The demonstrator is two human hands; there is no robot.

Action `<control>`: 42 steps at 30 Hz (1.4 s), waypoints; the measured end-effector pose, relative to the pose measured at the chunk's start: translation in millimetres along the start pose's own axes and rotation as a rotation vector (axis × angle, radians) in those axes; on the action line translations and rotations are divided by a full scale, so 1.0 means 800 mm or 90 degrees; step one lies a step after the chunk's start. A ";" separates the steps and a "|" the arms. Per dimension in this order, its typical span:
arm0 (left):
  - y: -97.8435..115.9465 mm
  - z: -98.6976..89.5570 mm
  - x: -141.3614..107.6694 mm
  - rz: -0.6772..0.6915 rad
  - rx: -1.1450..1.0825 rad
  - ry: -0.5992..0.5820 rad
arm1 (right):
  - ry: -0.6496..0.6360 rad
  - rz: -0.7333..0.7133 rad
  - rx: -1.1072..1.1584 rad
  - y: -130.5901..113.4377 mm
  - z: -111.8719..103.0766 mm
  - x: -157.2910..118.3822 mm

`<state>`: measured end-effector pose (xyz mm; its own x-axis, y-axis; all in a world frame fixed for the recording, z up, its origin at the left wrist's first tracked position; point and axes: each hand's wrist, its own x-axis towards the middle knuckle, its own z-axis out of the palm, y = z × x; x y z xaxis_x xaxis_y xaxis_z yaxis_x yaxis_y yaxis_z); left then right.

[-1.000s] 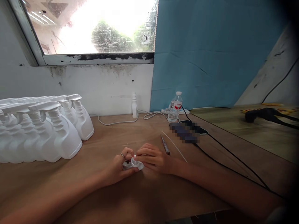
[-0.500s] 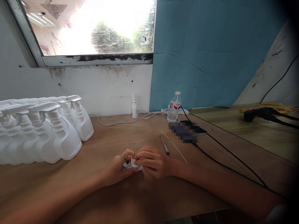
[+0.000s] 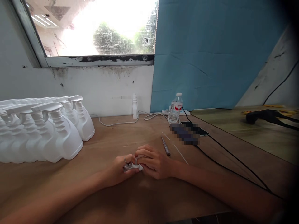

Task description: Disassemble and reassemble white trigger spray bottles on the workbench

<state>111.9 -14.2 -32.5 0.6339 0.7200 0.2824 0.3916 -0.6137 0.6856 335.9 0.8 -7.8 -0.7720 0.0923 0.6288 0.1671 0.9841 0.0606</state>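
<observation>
While both forearms lie along the wooden table [image 3: 144, 199], the person's left hand [image 3: 120, 171] and right hand [image 3: 153, 161] meet over a small white plastic part [image 3: 135, 165], which sits low on the table just in front of the person. From the head camera, the left hand's fingers curl under and around that part, a ring showing on one of them, and the right hand's fingers [image 3: 142, 153] press down on its top, so both hands are closed onto it; what the part is exactly I cannot tell, since the fingers cover most of it.

Just right of the white part and a little farther back lies a slim pen-like tool [image 3: 165, 146], with a thin white strip [image 3: 180, 154] beside it. Well to the left of the part stand rows of white spray bottles [image 3: 44, 130] with trigger heads. Beyond the part, near the wall, a water bottle [image 3: 174, 108] stands upright, with a small white ribbed piece [image 3: 135, 106] to its left. A black cable [image 3: 233, 165] runs across the table to the right of the part.
</observation>
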 end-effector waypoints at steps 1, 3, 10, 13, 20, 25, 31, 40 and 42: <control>0.000 0.000 0.000 0.009 0.008 0.002 | -0.006 0.002 0.003 0.000 0.000 0.000; 0.001 -0.002 0.001 0.023 0.014 0.001 | -0.007 0.007 0.006 -0.001 0.001 -0.001; 0.014 -0.008 0.003 0.025 0.001 -0.017 | -0.011 0.039 0.037 -0.005 -0.002 0.002; 0.017 -0.009 0.004 0.026 -0.008 -0.021 | -0.020 0.063 0.072 -0.006 -0.004 0.004; 0.013 -0.007 0.004 0.033 -0.012 -0.014 | -0.024 0.079 0.103 -0.007 -0.005 0.000; 0.013 -0.007 0.004 0.018 -0.018 -0.017 | -0.025 0.094 0.115 -0.007 -0.004 0.000; 0.012 -0.007 0.005 0.013 -0.020 -0.019 | -0.022 0.099 0.118 -0.008 -0.005 0.001; 0.010 -0.005 0.003 0.011 -0.019 -0.019 | -0.030 0.103 0.116 -0.009 -0.006 0.001; 0.010 -0.005 0.003 0.005 -0.017 -0.020 | -0.030 0.103 0.119 -0.008 -0.006 0.001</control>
<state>113.7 -16.0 -23.8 0.6579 0.7040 0.2675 0.3681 -0.6105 0.7013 337.3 -6.5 -4.1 -0.7726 0.2534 0.5821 0.1774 0.9665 -0.1853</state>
